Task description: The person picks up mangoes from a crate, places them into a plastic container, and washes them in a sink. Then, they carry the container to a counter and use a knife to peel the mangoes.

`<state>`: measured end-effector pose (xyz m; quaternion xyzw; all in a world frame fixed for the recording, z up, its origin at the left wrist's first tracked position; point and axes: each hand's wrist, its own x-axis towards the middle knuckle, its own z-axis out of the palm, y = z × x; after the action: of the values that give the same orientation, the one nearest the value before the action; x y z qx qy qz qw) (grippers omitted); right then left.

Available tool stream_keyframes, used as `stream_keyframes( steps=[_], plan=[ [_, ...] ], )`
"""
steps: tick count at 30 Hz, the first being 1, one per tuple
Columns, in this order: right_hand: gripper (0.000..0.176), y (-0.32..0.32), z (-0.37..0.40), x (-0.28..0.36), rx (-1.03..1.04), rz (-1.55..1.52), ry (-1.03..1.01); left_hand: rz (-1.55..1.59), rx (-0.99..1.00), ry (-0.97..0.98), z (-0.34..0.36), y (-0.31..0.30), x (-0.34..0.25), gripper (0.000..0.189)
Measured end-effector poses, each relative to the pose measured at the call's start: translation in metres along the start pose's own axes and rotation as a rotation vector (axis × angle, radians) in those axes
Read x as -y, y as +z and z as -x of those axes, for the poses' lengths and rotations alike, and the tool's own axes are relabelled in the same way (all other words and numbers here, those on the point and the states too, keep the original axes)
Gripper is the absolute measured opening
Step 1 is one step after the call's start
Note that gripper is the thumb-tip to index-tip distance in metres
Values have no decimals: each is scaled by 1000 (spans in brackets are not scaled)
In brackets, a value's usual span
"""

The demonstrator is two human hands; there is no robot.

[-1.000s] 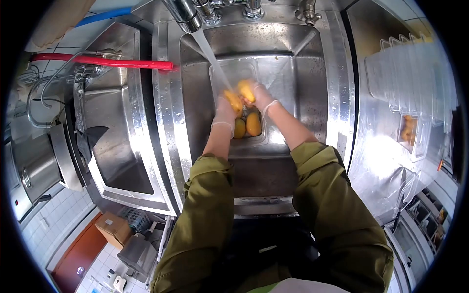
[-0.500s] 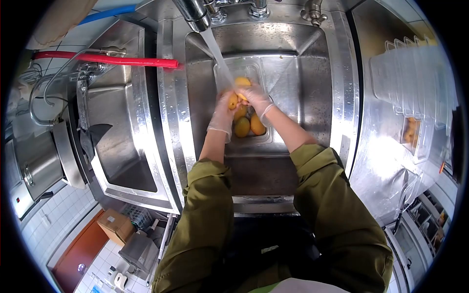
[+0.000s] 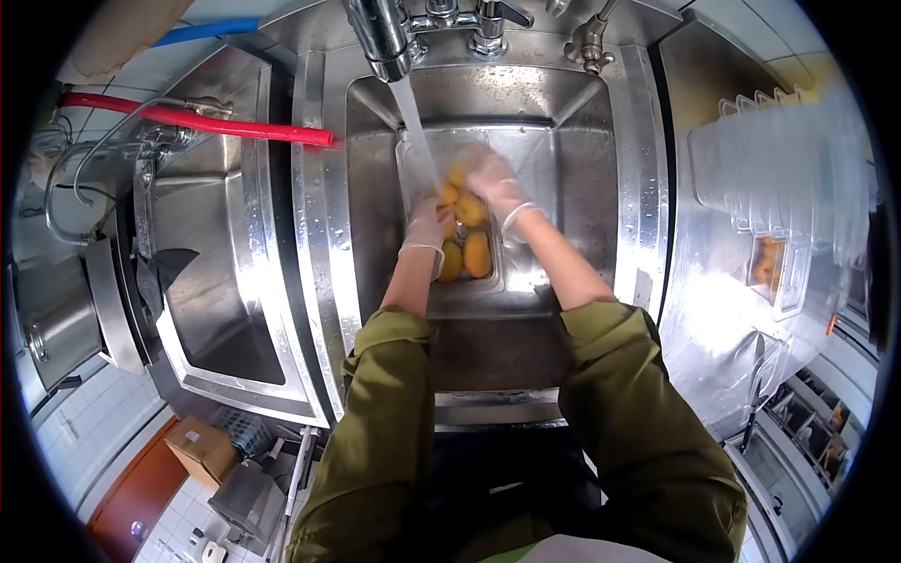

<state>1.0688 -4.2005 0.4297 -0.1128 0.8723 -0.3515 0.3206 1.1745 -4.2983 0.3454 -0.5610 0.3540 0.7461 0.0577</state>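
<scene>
Beneath the stream from the faucet (image 3: 389, 56), the left hand (image 3: 426, 227) reaches over a clear container (image 3: 500, 270) in the sink (image 3: 584, 188), its gloved fingers bent against the yellow fruits (image 3: 477, 255); whether they pinch one is unclear. The right hand (image 3: 496, 185), gloved too, hovers at the container's far right side, near the upper fruits, its fingers too blurred to tell how wide they stand. Two fruits lie side by side at the container's near end.

Looks forward and steeply down from wearer's head; sits fairly close above sink (image 3: 587, 188), takes in faucet (image 3: 378, 39) at top, sleeves (image 3: 380, 422) below.
</scene>
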Motion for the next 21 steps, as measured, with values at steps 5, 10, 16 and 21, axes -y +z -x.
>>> stream_keyframes(
  steps=[5, 10, 16, 21],
  plan=[
    [40, 21, -7, 21, 33, 138, -371, -247, 281, 547, -30, -1, 2, 27],
    [48, -10, 3, 47, 9, 330, -231, 322, 174, -290, 61, 29, -48, 24],
    [33, -136, 10, 116, -877, 28, -458, -470, 1012, 744, -63, -50, 42, 32],
    [24, -172, -36, 103, -764, 329, -442, 98, 84, -83, 36, -18, 8, 32]
  ],
)
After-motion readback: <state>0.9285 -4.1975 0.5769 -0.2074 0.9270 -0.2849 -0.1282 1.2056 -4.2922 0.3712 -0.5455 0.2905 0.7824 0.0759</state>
